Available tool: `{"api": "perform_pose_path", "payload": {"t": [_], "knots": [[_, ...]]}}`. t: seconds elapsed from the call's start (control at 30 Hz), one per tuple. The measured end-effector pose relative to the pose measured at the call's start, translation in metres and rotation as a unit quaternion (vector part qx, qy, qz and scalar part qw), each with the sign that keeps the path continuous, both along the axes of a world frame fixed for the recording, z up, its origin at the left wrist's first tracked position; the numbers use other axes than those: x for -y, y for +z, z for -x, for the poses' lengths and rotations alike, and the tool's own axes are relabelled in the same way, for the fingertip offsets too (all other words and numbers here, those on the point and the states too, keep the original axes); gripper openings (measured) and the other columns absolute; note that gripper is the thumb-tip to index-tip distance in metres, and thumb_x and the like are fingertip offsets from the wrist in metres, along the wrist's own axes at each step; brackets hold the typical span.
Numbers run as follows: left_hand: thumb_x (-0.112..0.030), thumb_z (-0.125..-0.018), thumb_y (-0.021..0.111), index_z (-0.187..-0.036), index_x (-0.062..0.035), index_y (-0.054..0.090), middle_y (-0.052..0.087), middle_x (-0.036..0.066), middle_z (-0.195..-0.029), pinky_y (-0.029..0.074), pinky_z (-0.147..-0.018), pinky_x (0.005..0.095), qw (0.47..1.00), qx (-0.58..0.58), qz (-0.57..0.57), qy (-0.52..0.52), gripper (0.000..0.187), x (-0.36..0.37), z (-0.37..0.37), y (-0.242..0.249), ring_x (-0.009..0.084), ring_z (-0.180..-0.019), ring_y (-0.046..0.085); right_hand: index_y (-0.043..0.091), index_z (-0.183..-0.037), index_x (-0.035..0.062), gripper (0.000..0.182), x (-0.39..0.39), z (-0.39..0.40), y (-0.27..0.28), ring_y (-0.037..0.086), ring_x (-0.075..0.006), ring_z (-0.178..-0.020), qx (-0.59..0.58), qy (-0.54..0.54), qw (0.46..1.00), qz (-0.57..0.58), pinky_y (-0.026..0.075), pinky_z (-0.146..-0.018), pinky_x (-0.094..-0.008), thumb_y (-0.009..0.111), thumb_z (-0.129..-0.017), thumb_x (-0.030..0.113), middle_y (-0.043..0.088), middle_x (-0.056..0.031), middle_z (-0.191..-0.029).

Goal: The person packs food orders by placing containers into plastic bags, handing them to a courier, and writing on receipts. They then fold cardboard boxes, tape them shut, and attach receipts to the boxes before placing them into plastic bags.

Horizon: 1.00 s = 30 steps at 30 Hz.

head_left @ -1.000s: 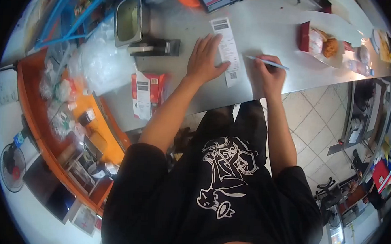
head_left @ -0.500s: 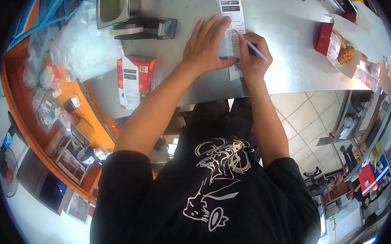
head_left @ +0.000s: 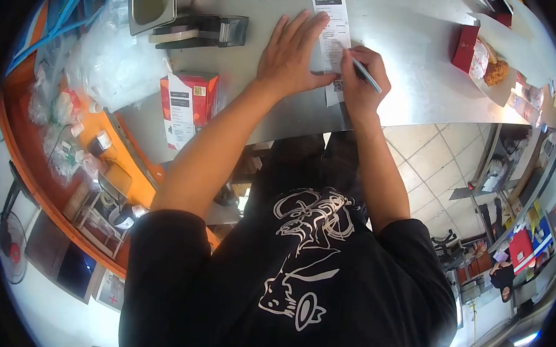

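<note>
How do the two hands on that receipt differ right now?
The left hand lies flat, fingers spread, pressing the receipt down; the right hand is curled around a pen. The left holds nothing; the right grips the pen with its tip at the paper. Both rest on the metal counter, side by side at the receipt.

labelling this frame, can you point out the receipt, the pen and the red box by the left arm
receipt [head_left: 331,13]: head view, printed upper part.
pen [head_left: 366,76]: head view, middle of the barrel.
red box [head_left: 187,106]: head view, white label on its top face.
</note>
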State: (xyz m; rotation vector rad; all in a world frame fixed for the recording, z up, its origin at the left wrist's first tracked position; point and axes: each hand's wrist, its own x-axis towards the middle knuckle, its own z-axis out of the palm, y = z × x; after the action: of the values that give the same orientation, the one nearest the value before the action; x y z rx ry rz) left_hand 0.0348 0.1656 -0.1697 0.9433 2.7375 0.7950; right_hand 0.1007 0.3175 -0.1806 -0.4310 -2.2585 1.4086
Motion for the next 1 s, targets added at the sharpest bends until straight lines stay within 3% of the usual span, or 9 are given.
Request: {"api": "perform_pose_path", "payload": {"t": [0.07,0.13,0.2,0.27,0.4,0.53,0.67,0.73,1.0], "knots": [[-0.052,-0.062,0.08,-0.148,-0.0137,0.023,0.04,0.01,-0.145,0.013,-0.119,0.0457,1.0,0.003,-0.003,0.0,0.11,-0.001,-0.001,0.001,0.0234,-0.142,0.027,0.061,-0.084,0.0032,0.015,-0.001,-0.002,-0.001,0.065,-0.0147,-0.069,-0.006,-0.026,0.999,-0.028,0.051,-0.06,-0.0252,0.076,-0.079,0.005,0.069,-0.0095,-0.086],[-0.052,-0.062,0.08,-0.148,-0.0136,0.023,0.04,0.01,-0.145,0.013,-0.119,0.0457,1.0,0.004,-0.001,0.001,0.11,0.001,0.001,0.001,0.0233,-0.142,0.027,0.062,-0.084,0.0034,0.014,0.001,-0.005,-0.007,0.064,-0.016,-0.068,-0.025,0.036,0.999,-0.01,0.05,-0.059,-0.0263,0.075,-0.08,0.006,0.068,-0.0105,-0.086],[-0.051,-0.063,0.079,-0.148,-0.0135,0.024,0.04,0.008,-0.146,0.014,-0.119,0.0454,1.0,-0.001,0.002,-0.001,0.108,0.001,0.0,0.0,0.0233,-0.141,0.027,0.061,-0.084,0.003,0.015,0.0,-0.007,-0.002,0.064,-0.0175,-0.068,-0.027,0.059,0.996,-0.062,0.051,-0.06,-0.0268,0.075,-0.08,0.005,0.067,-0.0121,-0.087],[-0.05,-0.063,0.079,-0.148,-0.0136,0.024,0.04,0.008,-0.146,0.014,-0.119,0.0453,1.0,0.001,-0.005,0.001,0.108,0.0,-0.001,0.001,0.0233,-0.141,0.027,0.06,-0.084,0.0026,0.015,-0.001,-0.006,-0.004,0.065,-0.0181,-0.07,-0.007,-0.057,0.998,-0.007,0.051,-0.061,-0.0268,0.074,-0.08,0.004,0.067,-0.0126,-0.088],[-0.047,-0.063,0.079,-0.148,-0.0138,0.025,0.04,0.007,-0.146,0.016,-0.119,0.0453,1.0,-0.001,-0.008,-0.002,0.106,0.001,0.0,0.002,0.0232,-0.141,0.028,0.059,-0.084,0.0023,0.017,0.008,-0.015,-0.006,0.065,-0.0176,-0.073,-0.032,0.003,0.999,0.004,0.051,-0.063,-0.0268,0.075,-0.08,0.004,0.068,-0.0118,-0.088],[-0.047,-0.063,0.08,-0.148,-0.0137,0.026,0.04,0.007,-0.146,0.016,-0.118,0.0456,1.0,-0.006,-0.009,-0.004,0.106,0.002,0.0,0.001,0.0232,-0.141,0.028,0.059,-0.083,0.0022,0.017,0.009,-0.018,-0.008,0.065,-0.0182,-0.072,0.002,-0.028,0.998,0.056,0.052,-0.063,-0.027,0.075,-0.079,0.003,0.068,-0.0117,-0.088],[-0.048,-0.062,0.08,-0.144,-0.0119,0.031,0.041,0.005,-0.146,0.019,-0.117,0.0472,1.0,-0.023,-0.013,0.002,0.103,0.001,0.0,-0.001,0.0243,-0.139,0.031,0.059,-0.083,0.0026,0.017,0.009,-0.018,0.002,0.066,-0.0184,-0.072,0.022,0.026,0.999,0.009,0.052,-0.062,-0.0273,0.076,-0.079,0.003,0.067,-0.0117,-0.087],[-0.048,-0.06,0.082,-0.14,-0.0102,0.036,0.042,0.003,-0.146,0.022,-0.116,0.0484,0.999,-0.034,-0.02,0.007,0.1,-0.001,-0.001,-0.001,0.0252,-0.138,0.034,0.059,-0.083,0.0031,0.017,0.009,-0.018,-0.002,0.065,-0.0188,-0.071,0.004,-0.057,0.998,-0.018,0.051,-0.061,-0.028,0.076,-0.078,0.004,0.067,-0.0112,-0.085],[-0.049,-0.061,0.081,-0.141,-0.0109,0.035,0.042,0.002,-0.146,0.021,-0.117,0.0488,1.0,-0.025,-0.008,0.014,0.099,-0.001,-0.001,0.003,0.0242,-0.138,0.033,0.057,-0.081,0.003,0.018,0.008,-0.019,0.002,0.064,-0.0191,-0.069,-0.015,0.019,0.999,-0.035,0.05,-0.059,-0.0283,0.075,-0.079,0.003,0.065,-0.0106,-0.083]]}}
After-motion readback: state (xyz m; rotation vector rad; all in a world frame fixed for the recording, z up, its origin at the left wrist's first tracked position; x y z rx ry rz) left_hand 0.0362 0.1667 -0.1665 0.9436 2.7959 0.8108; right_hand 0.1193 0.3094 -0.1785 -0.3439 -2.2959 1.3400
